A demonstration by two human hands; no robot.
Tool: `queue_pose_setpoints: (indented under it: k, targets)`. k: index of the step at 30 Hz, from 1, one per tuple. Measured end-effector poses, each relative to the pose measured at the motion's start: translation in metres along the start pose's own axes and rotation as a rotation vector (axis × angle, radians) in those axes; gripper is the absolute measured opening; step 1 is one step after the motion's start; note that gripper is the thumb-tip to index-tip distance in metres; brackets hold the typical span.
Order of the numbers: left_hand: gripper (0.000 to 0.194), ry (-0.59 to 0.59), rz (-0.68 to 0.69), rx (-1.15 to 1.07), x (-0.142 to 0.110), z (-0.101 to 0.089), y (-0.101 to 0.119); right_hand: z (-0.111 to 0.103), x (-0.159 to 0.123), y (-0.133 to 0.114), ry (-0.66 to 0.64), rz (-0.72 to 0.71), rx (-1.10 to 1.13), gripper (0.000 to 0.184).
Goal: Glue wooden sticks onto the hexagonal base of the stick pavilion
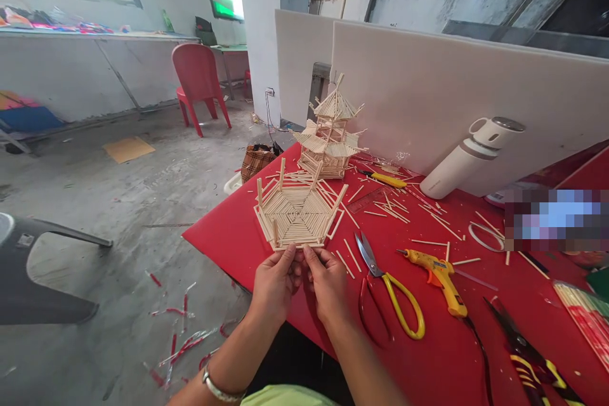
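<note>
Both hands pinch the near edge of a flat, many-sided base of thin wooden sticks (297,216), laid in rings with several short stick posts upright at its corners. My left hand (276,279) has thumb and fingers closed on that edge. Beside it, my right hand (328,282) grips the same edge, thumb on top. Just beyond the base stands a tiered pagoda model (330,133) built of similar sticks. Scissors (387,288) with one yellow and one red handle lie right of my right hand, and a yellow glue gun (440,276) farther right.
Loose sticks (390,209) and a yellow utility knife (387,179) lie on the red table (304,311). A white bottle (469,158) leans at the back right. Pliers (528,349) lie near right. A grey stool (42,266) and red chair (200,76) stand left.
</note>
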State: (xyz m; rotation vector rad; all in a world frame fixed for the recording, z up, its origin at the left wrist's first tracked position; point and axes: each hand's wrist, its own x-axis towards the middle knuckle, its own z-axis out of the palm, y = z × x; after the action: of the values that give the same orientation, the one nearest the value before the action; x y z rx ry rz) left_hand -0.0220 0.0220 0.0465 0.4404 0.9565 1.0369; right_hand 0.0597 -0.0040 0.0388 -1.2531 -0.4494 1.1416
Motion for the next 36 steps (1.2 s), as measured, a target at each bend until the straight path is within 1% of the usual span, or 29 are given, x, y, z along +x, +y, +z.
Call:
queue_pose_setpoints:
  k: [16, 20, 27, 36]
  targets:
    - [0.045, 0.008, -0.013, 0.018, -0.0024, 0.0026, 0.0023, 0.0034, -0.0016, -0.0056, -0.002, -0.009, 0.021, 0.036]
    - [0.043, -0.013, -0.006, 0.023, -0.0019, 0.0018, 0.0011, 0.0025, -0.0014, -0.0045, -0.005, -0.014, 0.013, 0.036]
    - [0.041, -0.019, 0.009, 0.012, -0.0014, 0.0022, 0.0003, 0.0004, 0.0001, -0.0004, -0.013, -0.028, -0.002, 0.035]
    - [0.041, -0.023, 0.011, 0.028, -0.0022, 0.0025, 0.0006, 0.0009, -0.0004, -0.0011, -0.01, -0.038, 0.006, 0.034]
